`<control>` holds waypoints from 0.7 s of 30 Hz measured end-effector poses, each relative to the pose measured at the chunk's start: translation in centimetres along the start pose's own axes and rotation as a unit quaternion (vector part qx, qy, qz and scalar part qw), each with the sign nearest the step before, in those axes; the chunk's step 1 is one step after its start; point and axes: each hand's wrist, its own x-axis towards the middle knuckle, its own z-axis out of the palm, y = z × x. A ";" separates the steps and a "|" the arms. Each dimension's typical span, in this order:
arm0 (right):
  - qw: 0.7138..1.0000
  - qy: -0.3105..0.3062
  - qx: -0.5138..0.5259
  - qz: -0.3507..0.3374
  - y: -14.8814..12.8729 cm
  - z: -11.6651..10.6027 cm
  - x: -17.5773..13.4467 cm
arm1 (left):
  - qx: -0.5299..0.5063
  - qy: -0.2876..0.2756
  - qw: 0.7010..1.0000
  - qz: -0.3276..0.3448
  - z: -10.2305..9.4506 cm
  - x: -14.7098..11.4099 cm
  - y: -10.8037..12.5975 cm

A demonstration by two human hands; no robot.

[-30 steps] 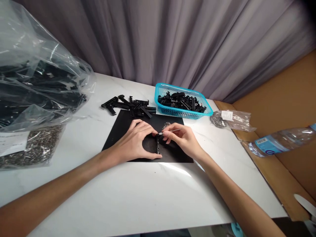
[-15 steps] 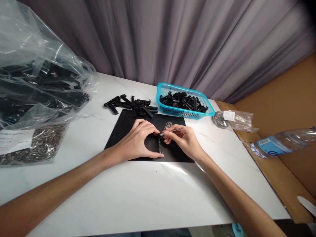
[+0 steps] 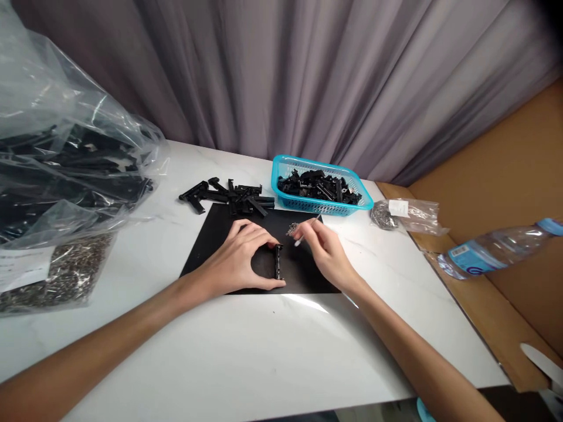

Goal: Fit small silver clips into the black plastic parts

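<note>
Black plastic makes up the narrow slotted part (image 3: 277,264) that the left hand (image 3: 235,258) grips end to end, index finger at the far end and thumb at the near one, over a black mat (image 3: 303,272). Pinched between thumb and fingers, a thin stick (image 3: 298,241) with a white tip sits in the right hand (image 3: 328,255), the tip pointing down toward the mat and standing apart from the slotted part. Just beyond that tip lies a small heap of shiny metal pieces (image 3: 291,228) (too tiny to make out singly). Past the mat's far edge, a turquoise perforated basket (image 3: 299,203) holds a jumble of black components, and to its left a loose pile of long black parts (image 3: 237,202) rests on the white marbled table (image 3: 220,351). Farther left, a big clear bag (image 3: 65,170) of black pieces bulges above a labelled bag (image 3: 74,269) full of small metal bits. Over on the right are a smaller labelled bag (image 3: 413,217) and a tilted plastic bottle (image 3: 492,252) with a blue cap, near brown cardboard (image 3: 505,152).
</note>
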 end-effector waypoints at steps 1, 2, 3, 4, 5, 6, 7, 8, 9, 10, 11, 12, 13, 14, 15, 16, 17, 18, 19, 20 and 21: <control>1.000 0.019 -0.004 -0.009 0.1 -0.1 0.0 | 0.007 0.000 1.000 0.003 0.0 0.0 0.0; 0.999 0.030 -0.006 -0.010 0.3 -0.2 0.0 | 0.013 0.001 1.000 0.007 0.0 -0.1 0.1; 0.999 0.032 -0.010 -0.005 0.4 -0.2 0.0 | 0.017 0.001 1.000 0.010 0.0 -0.1 0.1; 0.999 0.027 -0.020 0.005 0.5 -0.2 -0.1 | 0.020 0.001 1.000 0.013 0.0 -0.1 0.2; 0.999 0.018 -0.035 0.016 0.6 -0.1 -0.3 | 0.022 0.001 1.000 0.014 0.0 -0.1 0.3; 0.998 0.009 -0.055 0.028 0.6 0.1 -0.5 | 0.022 0.004 1.000 0.014 0.0 -0.2 0.3; 0.996 0.000 -0.075 0.038 0.5 0.2 -0.7 | 0.022 0.007 1.000 0.013 -0.1 -0.2 0.4; 0.995 -0.008 -0.091 0.047 0.4 0.4 -0.9 | 0.023 0.012 1.000 0.012 -0.1 -0.2 0.5; 0.993 -0.019 -0.101 0.056 0.1 0.7 -1.2 | 0.023 0.019 0.999 0.011 -0.2 -0.3 0.5; 0.992 -0.033 -0.106 0.064 -0.1 0.9 -1.4 | 0.025 0.027 0.999 0.009 -0.3 -0.3 0.6; 0.991 -0.047 -0.108 0.070 -0.4 1.2 -1.6 | 0.029 0.037 0.999 0.006 -0.3 -0.3 0.7; 0.989 -0.065 -0.109 0.074 -0.6 1.5 -1.8 | 0.035 0.046 0.998 0.001 -0.4 -0.4 0.8; 0.988 -0.081 -0.109 0.074 -0.9 1.8 -1.9 | 0.042 0.055 0.998 -0.004 -0.4 -0.4 0.9; 0.987 -0.093 -0.108 0.071 -1.0 2.1 -2.1 | 0.050 0.063 0.997 -0.009 -0.4 -0.4 0.9; 0.987 -0.100 -0.107 0.066 -1.2 2.4 -2.2 | 0.057 0.067 0.996 -0.013 -0.3 -0.5 1.0; 0.987 -0.099 -0.110 0.060 -1.3 2.7 -2.3 | 0.063 0.070 0.995 -0.016 -0.2 -0.5 1.0; 0.987 -0.093 -0.117 0.054 -1.3 2.9 -2.4 | 0.066 0.074 0.995 -0.021 -0.1 -0.5 1.0; 0.987 -0.083 -0.131 0.048 -1.3 3.1 -2.4 | 0.065 0.077 0.995 -0.023 -0.1 -0.5 1.0; 0.985 -0.071 -0.149 0.042 -1.3 3.2 -2.4 | 0.062 0.081 0.994 -0.025 -0.1 -0.5 1.0; 0.983 -0.057 -0.170 0.034 -1.3 3.2 -2.3 | 0.058 0.084 0.994 -0.025 -0.2 -0.5 0.8; 0.981 -0.043 -0.190 0.024 -1.2 3.1 -2.1 | 0.053 0.085 0.995 -0.028 -0.3 -0.5 0.6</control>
